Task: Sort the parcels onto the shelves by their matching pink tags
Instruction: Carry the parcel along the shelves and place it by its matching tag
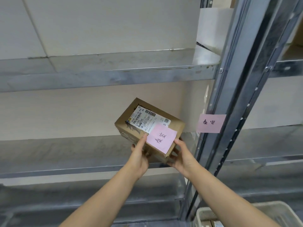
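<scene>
Cardboard parcel (150, 128), one only, sits tilted over the front edge of the middle shelf (65, 149), gripped at its near end by both hands. It is a small brown box with a white shipping label (147, 121) on top, printed with barcodes, and one pink tag (161, 138) bearing handwritten characters stuck over the near corner. The left hand (139, 158) is closed on the left side, forefinger stretched along the top edge; the right hand (182, 157) clasps the right corner from below. A second pink tag (211, 123) with similar characters hangs on the metal upright (232, 89), just right of the parcel. Three steel shelves show. One grey bin (272, 210) stands at lower right.
</scene>
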{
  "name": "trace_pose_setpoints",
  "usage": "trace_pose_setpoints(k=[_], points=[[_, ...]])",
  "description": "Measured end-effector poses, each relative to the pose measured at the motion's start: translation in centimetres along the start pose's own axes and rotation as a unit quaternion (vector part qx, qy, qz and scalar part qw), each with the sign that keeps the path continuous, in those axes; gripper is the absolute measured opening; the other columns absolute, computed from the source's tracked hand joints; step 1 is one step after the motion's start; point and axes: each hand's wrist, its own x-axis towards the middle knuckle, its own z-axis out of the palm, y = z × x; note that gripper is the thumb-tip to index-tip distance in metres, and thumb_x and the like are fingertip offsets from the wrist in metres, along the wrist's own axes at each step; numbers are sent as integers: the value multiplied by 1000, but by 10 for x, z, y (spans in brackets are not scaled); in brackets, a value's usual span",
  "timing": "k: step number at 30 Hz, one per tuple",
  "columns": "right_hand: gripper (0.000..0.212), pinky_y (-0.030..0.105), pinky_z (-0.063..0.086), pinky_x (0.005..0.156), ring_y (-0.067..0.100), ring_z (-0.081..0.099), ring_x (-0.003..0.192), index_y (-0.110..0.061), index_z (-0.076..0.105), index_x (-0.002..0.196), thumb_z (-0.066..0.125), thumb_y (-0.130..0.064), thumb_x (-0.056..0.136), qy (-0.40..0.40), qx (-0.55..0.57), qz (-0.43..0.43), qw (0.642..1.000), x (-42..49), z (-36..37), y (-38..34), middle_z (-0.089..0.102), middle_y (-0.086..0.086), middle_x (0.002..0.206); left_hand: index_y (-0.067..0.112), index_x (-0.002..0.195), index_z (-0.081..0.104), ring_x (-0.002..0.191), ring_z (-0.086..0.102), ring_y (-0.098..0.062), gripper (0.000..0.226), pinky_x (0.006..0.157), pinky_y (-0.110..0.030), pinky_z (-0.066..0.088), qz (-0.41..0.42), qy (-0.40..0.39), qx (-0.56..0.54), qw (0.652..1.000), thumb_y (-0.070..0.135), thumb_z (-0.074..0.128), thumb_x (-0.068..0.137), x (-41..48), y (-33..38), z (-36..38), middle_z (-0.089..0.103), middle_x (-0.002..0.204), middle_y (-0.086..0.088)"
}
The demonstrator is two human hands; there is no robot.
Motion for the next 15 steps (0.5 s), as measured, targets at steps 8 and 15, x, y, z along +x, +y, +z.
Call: trace_pose_setpoints(k=[8, 15], points=[[39, 64, 40, 99, 46, 52, 119, -22, 56, 119, 53, -44, 86, 18, -66, 68, 995, 0, -24, -30, 57, 15, 125, 17, 154, 13, 134, 40, -12, 113, 111, -29, 22, 58, 28, 128, 990, 61, 72, 68, 12, 61, -41, 49, 146, 0], [40, 53, 47, 98, 36, 57, 112, -25, 58, 109, 60, -53, 81, 38, -166, 87, 982, 6, -13, -44, 62, 16, 120, 25, 103, 66, 87, 64, -14, 28, 77, -29, 46, -14, -24, 220, 975, 38, 41, 98, 10, 66, -57, 78, 82, 5]])
